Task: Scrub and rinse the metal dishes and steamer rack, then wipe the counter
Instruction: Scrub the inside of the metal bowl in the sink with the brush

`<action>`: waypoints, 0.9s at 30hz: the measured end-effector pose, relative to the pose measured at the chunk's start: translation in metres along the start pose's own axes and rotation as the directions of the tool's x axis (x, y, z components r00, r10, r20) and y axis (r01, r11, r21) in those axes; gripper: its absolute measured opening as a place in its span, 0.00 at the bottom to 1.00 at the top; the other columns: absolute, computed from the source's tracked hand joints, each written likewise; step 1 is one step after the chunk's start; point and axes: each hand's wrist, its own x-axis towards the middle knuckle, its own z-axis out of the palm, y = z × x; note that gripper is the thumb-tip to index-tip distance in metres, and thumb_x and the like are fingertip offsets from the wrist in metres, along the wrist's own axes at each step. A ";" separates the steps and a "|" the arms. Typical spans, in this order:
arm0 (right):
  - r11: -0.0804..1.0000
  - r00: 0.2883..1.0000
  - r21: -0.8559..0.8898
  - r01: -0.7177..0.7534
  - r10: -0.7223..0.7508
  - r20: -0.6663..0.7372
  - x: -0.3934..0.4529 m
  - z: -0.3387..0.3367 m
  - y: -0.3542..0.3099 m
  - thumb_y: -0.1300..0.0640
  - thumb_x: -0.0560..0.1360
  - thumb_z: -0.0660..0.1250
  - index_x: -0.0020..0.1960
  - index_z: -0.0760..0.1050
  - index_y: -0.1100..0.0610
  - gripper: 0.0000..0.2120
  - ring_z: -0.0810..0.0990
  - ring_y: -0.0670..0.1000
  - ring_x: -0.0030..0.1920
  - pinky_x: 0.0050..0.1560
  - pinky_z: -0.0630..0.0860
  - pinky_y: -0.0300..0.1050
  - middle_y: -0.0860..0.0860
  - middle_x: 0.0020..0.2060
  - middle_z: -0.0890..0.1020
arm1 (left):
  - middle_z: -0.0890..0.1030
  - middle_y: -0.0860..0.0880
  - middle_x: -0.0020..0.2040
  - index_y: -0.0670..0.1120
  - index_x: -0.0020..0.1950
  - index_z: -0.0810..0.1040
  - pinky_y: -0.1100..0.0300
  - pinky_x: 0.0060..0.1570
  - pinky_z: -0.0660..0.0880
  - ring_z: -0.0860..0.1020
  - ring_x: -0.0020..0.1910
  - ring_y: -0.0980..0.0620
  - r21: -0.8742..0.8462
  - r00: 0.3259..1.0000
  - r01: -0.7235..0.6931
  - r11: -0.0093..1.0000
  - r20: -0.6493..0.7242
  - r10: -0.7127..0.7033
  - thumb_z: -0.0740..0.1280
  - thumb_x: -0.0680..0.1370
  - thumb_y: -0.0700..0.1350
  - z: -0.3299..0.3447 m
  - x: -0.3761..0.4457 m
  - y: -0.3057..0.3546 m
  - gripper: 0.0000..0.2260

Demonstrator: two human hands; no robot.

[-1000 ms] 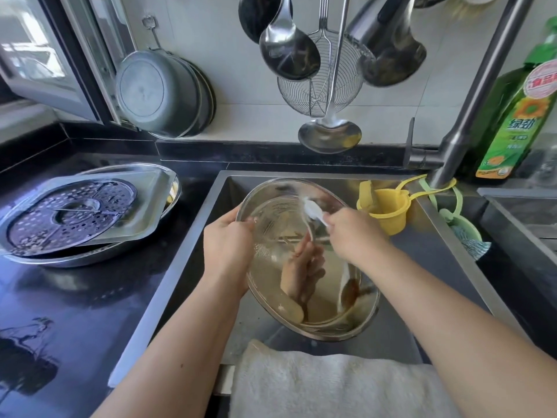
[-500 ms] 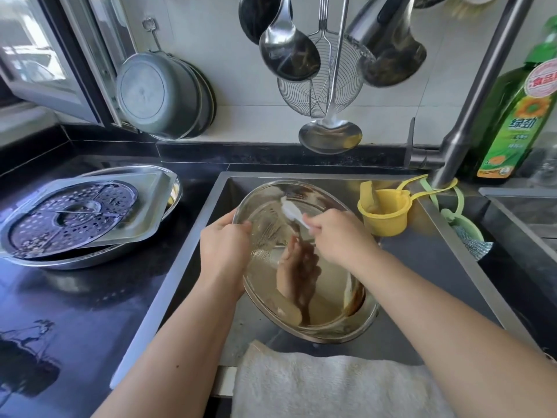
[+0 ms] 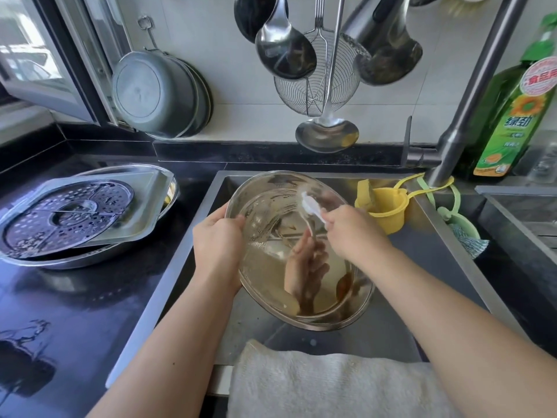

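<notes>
Head view: The round stainless-steel dish is held tilted over the rectangular steel sink, its inside facing the camera. The left hand grips the dish's left rim, fingers curled behind it and thumb over the edge. The right hand has its fingers closed around a small white scrubbing tool, whose tip lies against the upper inside of the dish. The polished inside reflects the hand.

The round perforated metal steamer rack lies on a rectangular steel tray, which sits across a wide round steel plate on the black stone counter, left of the sink and well apart from the hands.

A folded white towel lies over the sink's near edge. A yellow plastic cup hangs inside the sink's far right corner, beside the grey faucet. A green bottle stands right of the faucet. Steel ladles and a wire skimmer hang on the wall.
</notes>
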 end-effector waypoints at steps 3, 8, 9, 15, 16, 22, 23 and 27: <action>0.973 0.992 0.201 0.114 -0.121 0.021 -0.012 0.009 -0.017 0.53 0.83 0.62 0.69 0.76 0.39 0.18 0.81 0.54 0.47 0.45 0.79 0.47 0.51 0.55 0.82 | 0.85 0.45 0.40 0.49 0.51 0.88 0.55 0.40 0.80 0.82 0.41 0.45 -0.022 1.000 0.024 0.999 0.002 -0.024 0.63 0.80 0.33 -0.001 0.000 -0.001 0.16; 1.000 0.999 0.001 -0.005 0.005 -0.046 0.006 0.001 0.004 0.57 0.82 0.59 0.68 0.77 0.43 0.19 0.79 0.60 0.57 0.50 0.78 0.50 0.55 0.60 0.81 | 0.87 0.50 0.40 0.48 0.57 0.87 0.56 0.42 0.81 0.84 0.42 0.47 -0.007 1.000 -0.008 1.000 0.009 0.008 0.63 0.80 0.34 -0.002 0.001 -0.002 0.16; 1.000 1.000 -0.006 0.005 -0.005 -0.017 0.002 0.002 0.002 0.57 0.82 0.60 0.68 0.77 0.42 0.19 0.79 0.60 0.56 0.46 0.76 0.48 0.55 0.59 0.81 | 0.87 0.50 0.42 0.50 0.57 0.87 0.53 0.46 0.83 0.85 0.43 0.46 0.003 1.000 -0.014 1.000 0.004 0.014 0.63 0.80 0.34 -0.001 0.002 -0.002 0.16; 0.958 0.984 0.248 0.143 -0.165 0.071 -0.012 0.010 -0.018 0.50 0.83 0.62 0.64 0.79 0.39 0.13 0.81 0.52 0.44 0.40 0.77 0.46 0.49 0.49 0.84 | 0.85 0.46 0.40 0.46 0.49 0.88 0.58 0.37 0.78 0.82 0.38 0.47 -0.090 0.999 0.031 0.995 -0.015 -0.032 0.63 0.79 0.32 -0.005 0.002 -0.001 0.15; 0.984 0.995 0.149 0.095 -0.099 0.020 -0.004 0.005 -0.010 0.53 0.83 0.61 0.65 0.79 0.41 0.15 0.81 0.54 0.48 0.45 0.79 0.49 0.51 0.54 0.83 | 0.85 0.47 0.40 0.47 0.50 0.88 0.59 0.37 0.79 0.82 0.38 0.48 -0.087 1.000 0.019 0.996 -0.020 -0.021 0.64 0.79 0.32 -0.005 0.003 -0.001 0.15; 0.954 0.968 0.259 0.149 -0.193 0.157 -0.029 0.014 -0.026 0.49 0.84 0.62 0.68 0.76 0.36 0.15 0.82 0.52 0.49 0.44 0.76 0.44 0.48 0.53 0.83 | 0.83 0.48 0.35 0.48 0.48 0.89 0.59 0.37 0.76 0.78 0.36 0.49 -0.046 0.999 -0.004 0.999 -0.048 0.002 0.63 0.78 0.32 -0.004 0.003 0.001 0.17; 0.928 0.953 0.327 0.178 -0.245 0.177 -0.036 0.017 -0.032 0.48 0.83 0.62 0.67 0.77 0.37 0.14 0.82 0.50 0.46 0.43 0.77 0.44 0.46 0.50 0.84 | 0.82 0.47 0.35 0.49 0.44 0.89 0.60 0.35 0.76 0.78 0.35 0.49 -0.065 0.998 0.000 0.998 -0.058 -0.004 0.63 0.77 0.31 -0.005 0.004 0.002 0.18; 0.988 0.996 0.123 0.088 -0.088 0.001 0.000 0.009 -0.012 0.53 0.83 0.61 0.63 0.80 0.42 0.14 0.82 0.56 0.46 0.43 0.80 0.49 0.52 0.50 0.84 | 0.78 0.46 0.37 0.47 0.39 0.85 0.57 0.38 0.71 0.73 0.37 0.48 -0.081 0.997 -0.011 0.997 -0.075 0.005 0.64 0.76 0.32 -0.006 0.007 0.000 0.15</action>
